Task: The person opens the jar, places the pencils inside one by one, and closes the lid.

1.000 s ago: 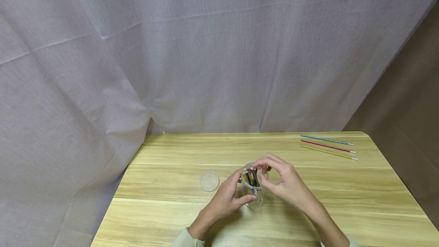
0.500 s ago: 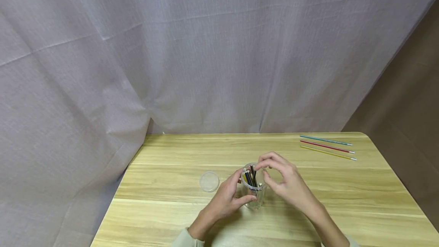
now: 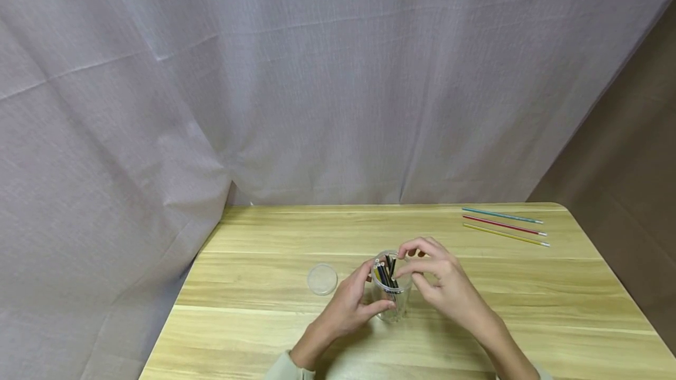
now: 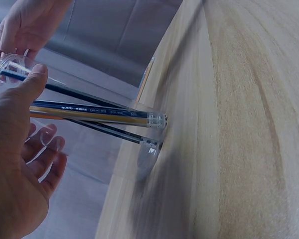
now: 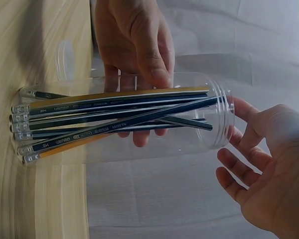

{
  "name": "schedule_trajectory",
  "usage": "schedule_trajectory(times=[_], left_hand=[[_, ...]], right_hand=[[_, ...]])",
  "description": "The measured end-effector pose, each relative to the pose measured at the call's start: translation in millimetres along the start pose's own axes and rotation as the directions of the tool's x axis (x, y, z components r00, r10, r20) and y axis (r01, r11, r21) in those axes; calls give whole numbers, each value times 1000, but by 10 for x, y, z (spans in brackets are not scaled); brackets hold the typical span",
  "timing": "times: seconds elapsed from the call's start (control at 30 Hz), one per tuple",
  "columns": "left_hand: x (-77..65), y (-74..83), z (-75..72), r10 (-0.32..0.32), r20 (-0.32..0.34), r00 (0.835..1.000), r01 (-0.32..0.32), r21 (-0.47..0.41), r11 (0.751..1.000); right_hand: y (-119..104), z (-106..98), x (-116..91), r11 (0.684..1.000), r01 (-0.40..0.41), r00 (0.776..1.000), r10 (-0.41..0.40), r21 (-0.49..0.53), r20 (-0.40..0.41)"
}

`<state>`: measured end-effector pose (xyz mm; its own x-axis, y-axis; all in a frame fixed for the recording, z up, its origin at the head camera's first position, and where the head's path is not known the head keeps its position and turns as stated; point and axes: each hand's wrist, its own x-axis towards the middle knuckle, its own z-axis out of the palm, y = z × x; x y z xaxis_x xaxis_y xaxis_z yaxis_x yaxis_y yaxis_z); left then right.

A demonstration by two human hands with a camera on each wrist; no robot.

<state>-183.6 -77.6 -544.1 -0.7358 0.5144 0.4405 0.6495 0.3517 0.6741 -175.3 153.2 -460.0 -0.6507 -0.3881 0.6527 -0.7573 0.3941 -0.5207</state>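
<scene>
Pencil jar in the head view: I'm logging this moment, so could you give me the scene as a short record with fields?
Container: clear jar, roughly upright, mouth uncovered
Contents: dark and yellow pencils, eraser ends down, some crossing
Left hand: curled round the jar
Right hand: at the jar's mouth; whether it holds a pencil is unclear
Lid: flat on the table, left of the jar
Loose, far right: teal pencil, red pencil, yellow pencil, side by side
Backdrop: grey curtain
</scene>
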Motion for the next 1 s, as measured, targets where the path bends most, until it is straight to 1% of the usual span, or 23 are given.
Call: schedule_trajectory(times=[0.2, 0.3, 0.43, 0.57, 0.8, 0.87, 1.0], left_hand=[[-4, -7, 1, -25, 21, 999, 25, -40, 999], [-6, -8, 2, -17, 13, 1000, 17, -39, 999], [-11, -10, 3, 3, -2, 1000, -3, -14, 1000], [-6, -14, 5, 15, -9, 1000, -15, 4, 1000], [1, -9, 4, -2, -3, 1000, 2, -26, 1000], [-2, -9, 6, 3, -6, 1000, -4, -13, 1000], [-1, -8, 7, -5, -10, 1000, 5, -8, 1000]], right_hand=[[-15, 38, 23, 998, 15, 1000, -14, -59, 19], [-3, 48, 21, 996, 26, 1000, -25, -86, 10], [13, 54, 12, 993, 29, 999, -31, -116, -11], [13, 44, 2, 993, 7, 1000, -11, -114, -28], [13, 21, -4, 994, -10, 999, 5, -105, -45], [25, 5, -4, 994, -21, 998, 15, -112, -55], [70, -59, -6, 992, -49, 996, 39, -118, -84]])
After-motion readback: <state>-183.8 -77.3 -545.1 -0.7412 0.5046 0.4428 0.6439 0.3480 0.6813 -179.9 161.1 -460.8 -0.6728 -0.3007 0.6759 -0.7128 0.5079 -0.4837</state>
